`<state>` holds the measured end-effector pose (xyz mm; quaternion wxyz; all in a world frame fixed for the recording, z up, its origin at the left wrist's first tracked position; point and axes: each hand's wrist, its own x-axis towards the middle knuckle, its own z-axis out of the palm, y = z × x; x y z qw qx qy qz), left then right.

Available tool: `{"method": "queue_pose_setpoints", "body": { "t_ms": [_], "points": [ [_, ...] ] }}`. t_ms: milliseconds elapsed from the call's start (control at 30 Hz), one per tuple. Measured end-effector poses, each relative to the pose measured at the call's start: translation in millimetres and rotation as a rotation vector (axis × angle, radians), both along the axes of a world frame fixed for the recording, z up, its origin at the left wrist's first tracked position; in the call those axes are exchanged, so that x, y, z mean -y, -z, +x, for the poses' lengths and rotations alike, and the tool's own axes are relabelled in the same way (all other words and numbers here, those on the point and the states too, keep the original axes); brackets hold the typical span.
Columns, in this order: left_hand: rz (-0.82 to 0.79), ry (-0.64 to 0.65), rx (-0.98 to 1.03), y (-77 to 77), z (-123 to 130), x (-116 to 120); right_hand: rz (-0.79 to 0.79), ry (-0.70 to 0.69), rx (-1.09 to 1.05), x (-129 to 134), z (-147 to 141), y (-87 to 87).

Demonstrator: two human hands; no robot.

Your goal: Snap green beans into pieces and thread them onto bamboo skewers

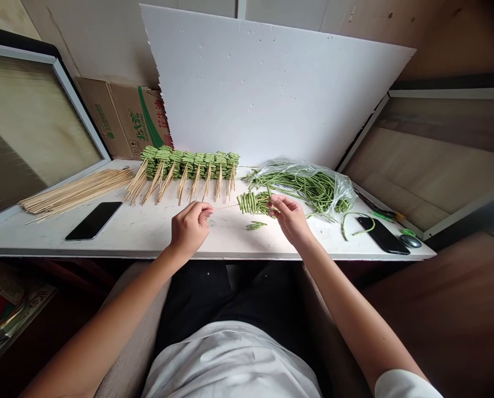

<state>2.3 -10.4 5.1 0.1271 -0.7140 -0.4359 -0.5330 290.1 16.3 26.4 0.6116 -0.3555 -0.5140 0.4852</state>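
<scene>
My left hand [192, 225] is closed on the bare end of a thin wooden skewer [226, 207], held roughly level above the table. Short green bean pieces [247, 203] are threaded side by side along its right part. At the skewer's right end, my right hand [288, 216] pinches a short upright bean piece [269, 193] between thumb and fingers. More cut bean pieces [262, 203] lie behind the threaded ones, and a few loose pieces [255, 225] rest on the table just below.
Bundles of bean skewers [193, 166] stand in a row behind, with bare skewers [81, 190] and a phone [93, 220] at left. Right are a plastic bag of long beans [313, 185], another phone [383, 236] and a dark rounded object [410, 241]. A white board [272, 94] stands behind.
</scene>
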Motion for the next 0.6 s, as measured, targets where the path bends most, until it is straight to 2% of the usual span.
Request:
{"method": "queue_pose_setpoints", "body": {
  "t_ms": [233, 600],
  "points": [
    [0.034, -0.013, -0.023, -1.4, 1.8, 1.4, 0.003, 0.038, -0.015, -1.2, 1.6, 2.5],
    [0.04, -0.016, -0.036, 0.4, 7.2, 6.2, 0.026, 0.176, -0.013, 4.3, -10.3, 6.4]
  ]
}}
